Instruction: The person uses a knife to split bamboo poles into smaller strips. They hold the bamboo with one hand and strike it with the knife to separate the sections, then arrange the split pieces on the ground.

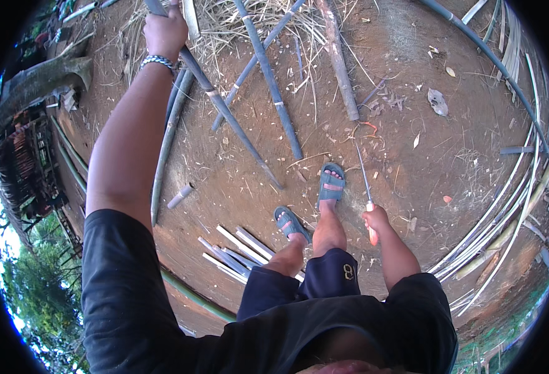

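At the upper left my left hand [165, 34] is closed round a grey-green bamboo pole [224, 111]. The pole slants down to the right, its lower end near the dirt ahead of my sandals. My right hand [376, 220] grips the pale wooden handle of a long knife [362, 165]. The thin blade points away from me toward the ground, beyond my right foot. Its tip lies near an orange strip [369, 127]. Nothing shows the knife touching the pole; they are well apart.
More bamboo poles [273, 93] and a brown log [340, 68] lie ahead, by a heap of shavings [224, 28]. Split lengths [240, 249] rest left of my feet. A short bamboo piece [180, 195] lies farther left. Long pale strips [505, 212] curve along the right.
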A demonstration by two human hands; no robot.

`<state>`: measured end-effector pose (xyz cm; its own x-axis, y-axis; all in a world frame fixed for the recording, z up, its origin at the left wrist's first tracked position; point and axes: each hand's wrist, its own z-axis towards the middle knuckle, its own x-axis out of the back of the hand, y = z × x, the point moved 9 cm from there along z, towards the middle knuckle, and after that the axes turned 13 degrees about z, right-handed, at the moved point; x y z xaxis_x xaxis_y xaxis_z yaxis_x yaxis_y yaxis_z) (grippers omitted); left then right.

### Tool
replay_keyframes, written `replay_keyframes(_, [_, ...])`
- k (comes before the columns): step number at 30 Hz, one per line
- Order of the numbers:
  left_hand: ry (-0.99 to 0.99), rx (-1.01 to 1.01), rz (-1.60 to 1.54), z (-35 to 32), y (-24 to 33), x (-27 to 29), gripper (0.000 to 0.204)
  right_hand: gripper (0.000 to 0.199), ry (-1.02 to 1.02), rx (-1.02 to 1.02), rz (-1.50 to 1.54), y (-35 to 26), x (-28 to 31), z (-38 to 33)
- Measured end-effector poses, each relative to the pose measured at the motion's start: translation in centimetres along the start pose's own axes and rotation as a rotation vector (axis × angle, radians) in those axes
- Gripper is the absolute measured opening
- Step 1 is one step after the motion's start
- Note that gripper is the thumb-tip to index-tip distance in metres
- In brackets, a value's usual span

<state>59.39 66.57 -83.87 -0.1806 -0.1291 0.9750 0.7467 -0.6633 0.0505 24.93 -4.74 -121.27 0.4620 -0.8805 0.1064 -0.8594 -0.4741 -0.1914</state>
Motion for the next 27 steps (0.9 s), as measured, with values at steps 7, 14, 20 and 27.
replay_keyframes(7, [-0.106,0.082,-0.108,-0.3,5.5,-4.9,0.070,0.017,0.090,-0.114,0.093,2.4,2.3,-1.5])
replay_keyframes(14, [-0.175,0.133,-0.123,7.8,5.4,-13.7,0.081,0.018,0.147,-0.212,0.191,5.2,-1.1,-3.3])
replay_keyframes(20, [0.008,-0.204,-0.316,13.1,9.2,-17.3,0.063,0.020,0.280,-0.132,0.122,2.5,-5.1,-4.6])
replay_keyframes(27, [-0.696,-0.023,-0.197,-4.0,-10.3,-33.5,0.110,0.024,0.182,-0.080,0.315,-6.3,-14.6,-3.3])
